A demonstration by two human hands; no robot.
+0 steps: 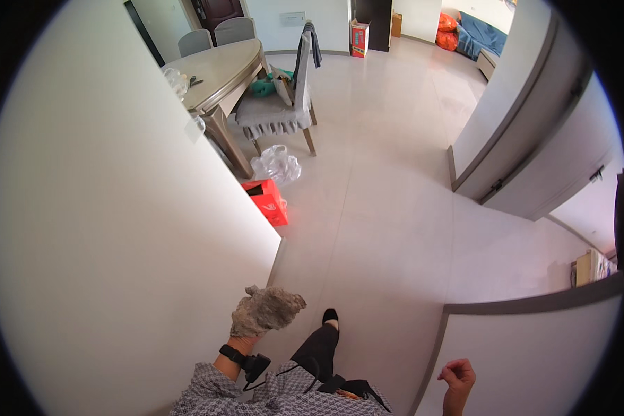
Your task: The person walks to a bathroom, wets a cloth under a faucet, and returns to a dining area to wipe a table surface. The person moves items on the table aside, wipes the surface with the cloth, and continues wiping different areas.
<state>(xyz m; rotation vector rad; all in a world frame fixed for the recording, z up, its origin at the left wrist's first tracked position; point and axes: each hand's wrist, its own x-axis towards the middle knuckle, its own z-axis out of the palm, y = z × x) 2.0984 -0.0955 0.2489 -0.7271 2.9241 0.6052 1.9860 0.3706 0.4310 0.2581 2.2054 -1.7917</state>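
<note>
A rough, grey-brown crumpled cloth (268, 311) covers most of my left hand (248, 340) at the bottom centre, and its fingers are hidden beneath it. A black strap with a small dark device (255, 366) sits around that wrist. At the lower right, my right hand (458, 373) is raised with its fingers curled in, and no object shows in it. One black shoe (330, 315) is forward on the pale tiled floor (385, 249).
A white wall (151, 234) stands close on the left. Beyond its corner are a red bag (273, 208), a clear plastic bag (278, 164), a covered chair (275, 112) and a table (223, 62). Door frames (515, 125) and a low wall's dark edge (530, 304) lie right.
</note>
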